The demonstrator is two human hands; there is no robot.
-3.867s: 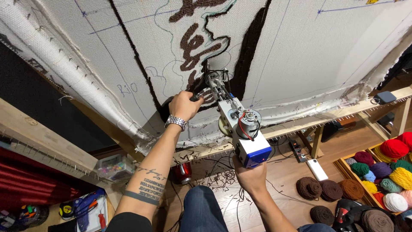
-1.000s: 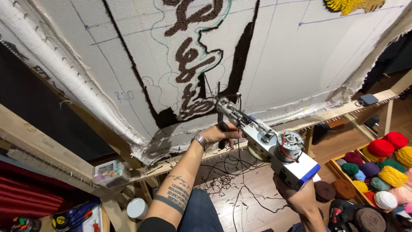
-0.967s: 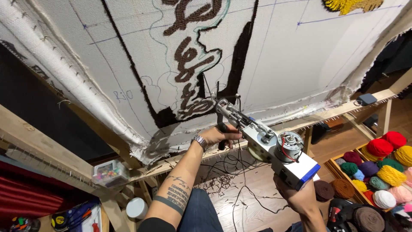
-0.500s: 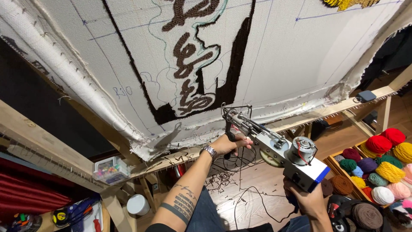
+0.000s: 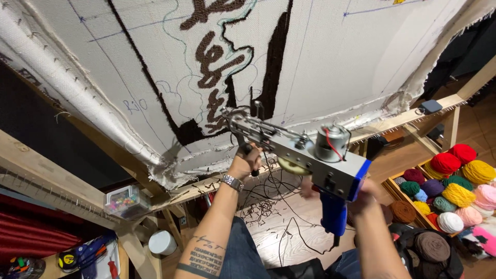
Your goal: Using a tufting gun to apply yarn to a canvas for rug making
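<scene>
A grey and blue tufting gun (image 5: 305, 155) hangs just in front of a white cloth (image 5: 330, 57) stretched on a wooden frame (image 5: 67, 181). My left hand (image 5: 247, 160) is closed on the gun's black front handle, with a metal watch at the wrist. My right hand (image 5: 364, 194) grips the blue rear handle (image 5: 333, 214) from below. The gun's tip points at dark brown tufted shapes (image 5: 212, 57) and black tufted lines (image 5: 271, 62) on the cloth. Thin blue and green drawn lines cross the cloth.
A wooden box of coloured yarn balls (image 5: 454, 181) stands on the floor at right, with brown yarn balls (image 5: 429, 245) beside it. A small clear box (image 5: 124, 201) sits on the frame at left. Yarn scraps and cables (image 5: 268, 206) litter the wooden floor; a white cup (image 5: 161, 242) stands below.
The gun has come off the cloth and swung lower and to the right. My left hand followed it down, and the view tilted and moved closer.
</scene>
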